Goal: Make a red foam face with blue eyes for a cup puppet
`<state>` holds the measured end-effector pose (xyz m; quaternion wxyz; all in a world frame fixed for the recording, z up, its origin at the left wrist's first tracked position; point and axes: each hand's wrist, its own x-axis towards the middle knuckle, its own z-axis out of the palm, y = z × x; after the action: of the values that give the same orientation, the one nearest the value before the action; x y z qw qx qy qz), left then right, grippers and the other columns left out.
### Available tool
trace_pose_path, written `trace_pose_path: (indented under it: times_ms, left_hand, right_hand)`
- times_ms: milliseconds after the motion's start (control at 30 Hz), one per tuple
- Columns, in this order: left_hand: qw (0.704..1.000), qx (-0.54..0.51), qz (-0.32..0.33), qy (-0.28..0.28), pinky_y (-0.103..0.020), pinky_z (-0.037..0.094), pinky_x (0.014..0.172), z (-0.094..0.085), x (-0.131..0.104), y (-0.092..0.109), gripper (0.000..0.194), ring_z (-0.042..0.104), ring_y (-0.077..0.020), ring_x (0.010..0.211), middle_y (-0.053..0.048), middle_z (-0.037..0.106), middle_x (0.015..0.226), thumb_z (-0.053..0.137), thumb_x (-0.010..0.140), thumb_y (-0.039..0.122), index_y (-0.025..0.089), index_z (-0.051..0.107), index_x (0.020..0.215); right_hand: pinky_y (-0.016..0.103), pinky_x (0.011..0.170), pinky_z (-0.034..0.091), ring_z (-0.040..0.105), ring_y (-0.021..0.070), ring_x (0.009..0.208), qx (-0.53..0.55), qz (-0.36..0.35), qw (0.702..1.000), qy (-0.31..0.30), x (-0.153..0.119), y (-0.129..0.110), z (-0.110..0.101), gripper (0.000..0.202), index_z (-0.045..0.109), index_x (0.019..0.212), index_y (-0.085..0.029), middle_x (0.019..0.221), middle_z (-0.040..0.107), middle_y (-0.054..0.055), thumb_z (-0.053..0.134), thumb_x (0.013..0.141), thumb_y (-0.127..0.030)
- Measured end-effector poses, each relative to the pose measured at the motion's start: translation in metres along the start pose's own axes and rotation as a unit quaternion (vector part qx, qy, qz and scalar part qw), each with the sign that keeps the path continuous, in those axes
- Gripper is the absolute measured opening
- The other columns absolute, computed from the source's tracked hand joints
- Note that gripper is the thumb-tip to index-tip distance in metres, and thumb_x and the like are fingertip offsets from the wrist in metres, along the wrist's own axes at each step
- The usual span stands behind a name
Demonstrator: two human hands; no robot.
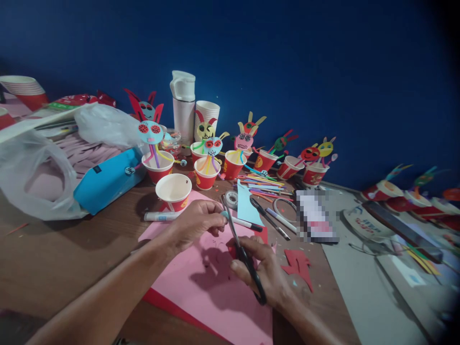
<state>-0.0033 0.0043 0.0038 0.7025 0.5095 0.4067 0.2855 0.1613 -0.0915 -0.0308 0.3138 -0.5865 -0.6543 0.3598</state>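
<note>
My left hand (201, 223) pinches a small light-blue paper piece (224, 214) between thumb and fingertips. In my right hand (260, 263) is a pair of black-handled scissors (245, 258), its blades pointing up and touching or very near the blue piece. Both hands hover over a pink paper sheet (201, 292), which lies on a red sheet (179, 316). Just beyond my left hand stands a red-and-white paper cup (174, 189) with a bare inside. A red paper offcut (299, 268) lies to the right of my right hand.
Behind stand several cups with paper-faced figures, such as one with a blue face (151, 132). Coloured sticks (262, 184), a tape roll (231, 198), a white marker (161, 216) and a phone (316, 218) lie around. A plastic bag (46, 182) sits left; a tall flask (183, 115) stands behind.
</note>
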Motion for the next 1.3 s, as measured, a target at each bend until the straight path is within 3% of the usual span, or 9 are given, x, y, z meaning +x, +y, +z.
trace_pose_path:
  times_ms: [667, 1033, 1300]
  left_hand:
    - [1.000, -0.001, -0.011, -0.019, -0.022, 0.042, 0.053, -0.005, 0.000, 0.002, 0.011, 0.051, -0.0090, 0.051, 0.002, 0.058, 0.053, 0.062, 0.056, 0.019, 0.013, 0.059, 0.065]
    - [0.998, 0.006, -0.007, -0.059, -0.020, 0.042, 0.053, -0.010, -0.001, 0.005, 0.008, 0.050, -0.0074, 0.050, 0.002, 0.058, 0.053, 0.063, 0.058, 0.018, 0.012, 0.060, 0.063]
    - [0.998, 0.015, 0.007, -0.062, -0.024, 0.044, 0.057, -0.010, 0.002, -0.001, 0.017, 0.054, -0.0100, 0.056, -0.001, 0.062, 0.064, 0.066, 0.067, 0.027, 0.012, 0.064, 0.074]
  right_hand:
    - [0.023, 0.053, 0.036, 0.043, 0.0126, 0.059, 0.024, -0.008, 1.000, -0.001, -0.002, 0.004, 0.001, 0.031, 0.065, 0.098, -0.017, 0.066, 0.048, -0.001, 0.060, 0.074, -0.036]
    - [0.024, 0.059, 0.038, 0.045, 0.0150, 0.067, -0.005, -0.010, 1.000, -0.006, -0.002, 0.002, 0.000, 0.028, 0.065, 0.099, -0.021, 0.071, 0.059, 0.000, 0.061, 0.075, -0.034]
    - [0.026, 0.061, 0.039, 0.047, 0.0162, 0.066, -0.039, -0.007, 0.998, 0.044, -0.002, 0.003, 0.000, 0.030, 0.067, 0.099, -0.020, 0.072, 0.061, 0.002, 0.061, 0.074, -0.037]
